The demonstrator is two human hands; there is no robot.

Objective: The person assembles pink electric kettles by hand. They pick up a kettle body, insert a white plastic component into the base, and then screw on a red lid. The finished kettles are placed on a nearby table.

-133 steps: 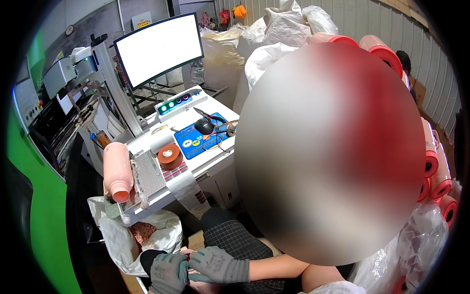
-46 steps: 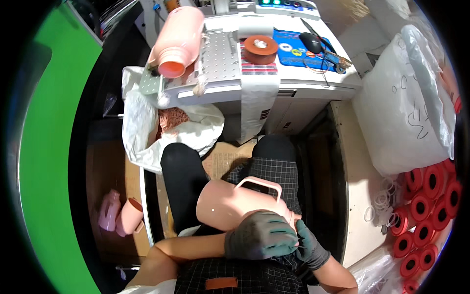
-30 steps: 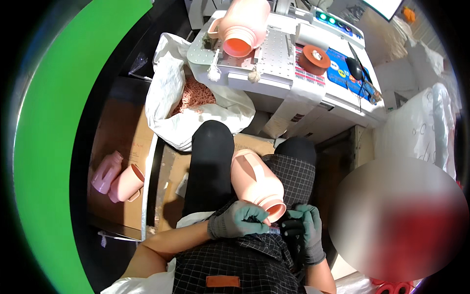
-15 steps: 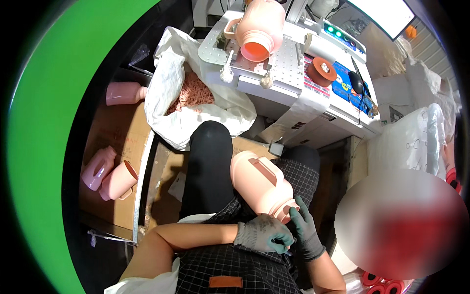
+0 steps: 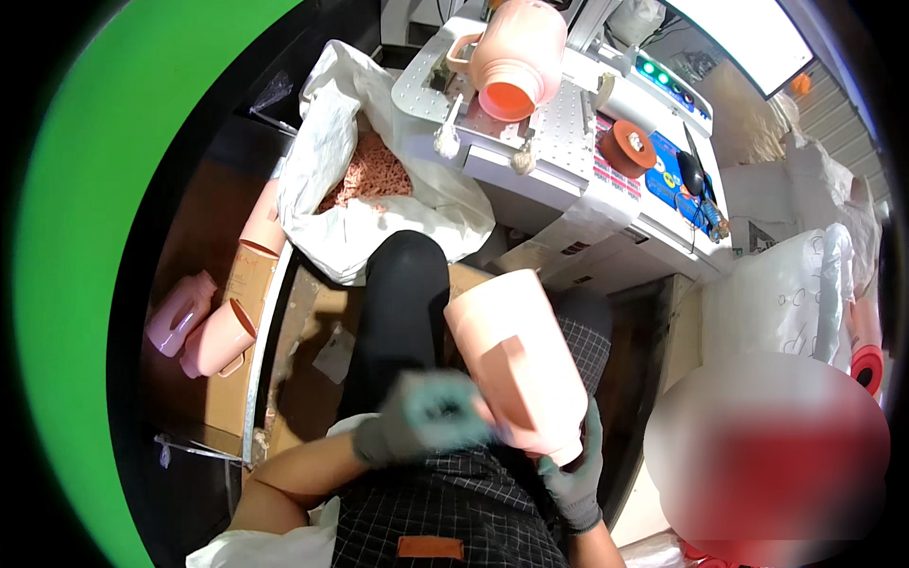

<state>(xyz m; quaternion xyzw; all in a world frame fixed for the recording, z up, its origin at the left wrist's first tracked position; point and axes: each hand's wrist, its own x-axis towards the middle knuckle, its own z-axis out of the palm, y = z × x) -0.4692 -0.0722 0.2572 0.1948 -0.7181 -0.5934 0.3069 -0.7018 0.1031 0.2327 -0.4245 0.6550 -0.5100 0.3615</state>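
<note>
A person sits with a pale pink plastic jug (image 5: 516, 364) held over the lap, its closed base tilted up and away and its mouth end down near the body. The left hand (image 5: 426, 417), in a grey glove and blurred, lies curled against the jug's near left side; how tightly it closes cannot be told. The right hand (image 5: 573, 473), also gloved, wraps its fingers under the jug's lower right end, closed on it from beneath. Far ahead, a white machine surface (image 5: 559, 142) carries a second pink jug (image 5: 511, 57) lying with its orange-lit mouth toward the viewer, and an orange tape roll (image 5: 630, 147) sits to its right. To the left of the knees, an open white sack (image 5: 379, 208) holds pinkish scrap, and more pink jugs (image 5: 204, 327) lie on a cardboard box (image 5: 241, 379) at the left. The judgement here is that the jug could slide out: its wall looks smooth, only its lower end is supported, and the left hand is moving. If it slips it would likely drop between the knees onto the floor or tip left toward the sack.
</note>
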